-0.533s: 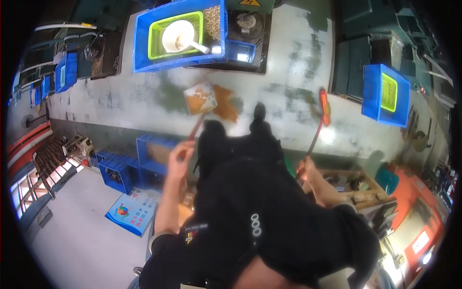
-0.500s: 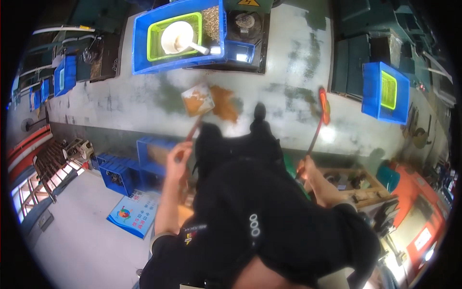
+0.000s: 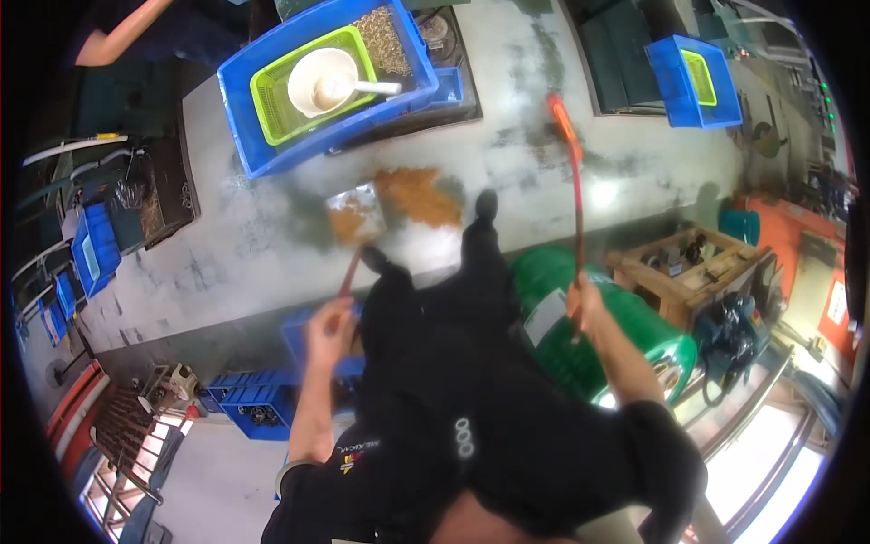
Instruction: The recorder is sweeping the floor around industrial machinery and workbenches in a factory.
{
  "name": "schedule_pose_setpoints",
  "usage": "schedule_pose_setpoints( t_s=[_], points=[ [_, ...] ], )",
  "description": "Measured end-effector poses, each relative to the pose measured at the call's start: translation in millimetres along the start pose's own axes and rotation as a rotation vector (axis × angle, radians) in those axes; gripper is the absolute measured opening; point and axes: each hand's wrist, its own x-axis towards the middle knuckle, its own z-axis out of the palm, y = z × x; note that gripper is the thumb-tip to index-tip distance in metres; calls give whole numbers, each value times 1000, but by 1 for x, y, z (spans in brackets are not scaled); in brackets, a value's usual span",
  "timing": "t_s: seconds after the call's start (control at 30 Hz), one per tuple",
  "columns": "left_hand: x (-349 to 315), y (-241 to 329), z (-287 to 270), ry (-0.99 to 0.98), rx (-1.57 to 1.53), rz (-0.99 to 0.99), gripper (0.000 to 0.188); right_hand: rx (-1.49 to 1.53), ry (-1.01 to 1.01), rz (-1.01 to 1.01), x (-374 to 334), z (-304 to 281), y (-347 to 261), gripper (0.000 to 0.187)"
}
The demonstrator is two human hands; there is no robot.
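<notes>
My left hand (image 3: pixel 328 331) is wrapped round the thin reddish handle of a dustpan (image 3: pixel 356 214). The flat, squarish pan lies low over the floor, pale with orange-brown patches on it, beside an orange-brown patch (image 3: pixel 421 195) on the floor. My right hand (image 3: pixel 587 306) is closed round the long red stick of a broom (image 3: pixel 578 195). Its narrow orange-red head (image 3: pixel 562 118) is far from me, at or near the floor, well right of the dustpan. Whether the head touches the floor I cannot tell.
Ahead stands a large blue bin (image 3: pixel 237 127) holding a green basket (image 3: pixel 263 100) with a white scoop (image 3: pixel 319 82), beside small metal-coloured pieces. A green drum (image 3: pixel 603 317) and wooden crate (image 3: pixel 680 295) are at right. A co-worker's arm (image 3: pixel 131 32) shows at the far left.
My view has turned, bringing the green drum and a co-worker's arm into sight. The broom head has swung farther away from me; the dustpan sits slightly nearer me relative to the brown patch.
</notes>
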Motion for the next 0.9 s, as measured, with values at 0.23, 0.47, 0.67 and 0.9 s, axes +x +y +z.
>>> schedule_pose_setpoints(
  t_s=[0.23, 0.47, 0.67, 0.9],
  points=[
    [-5, 5, -1, -51, -2, -42, 8, -550, 248, -181, 113, 28, -106, 53],
    [-16, -1, 8, 12, -25, -52, 14, -429, 80, -47, 40, 26, 68, 52],
    [-6, -10, 13, -66, 4, -76, 20, -265, 113, -51, -47, 0, 107, 46],
    [-4, 3, 28, -92, -51, -47, 18, -288, 107, -270, 103, -14, 18, 56]
  ],
)
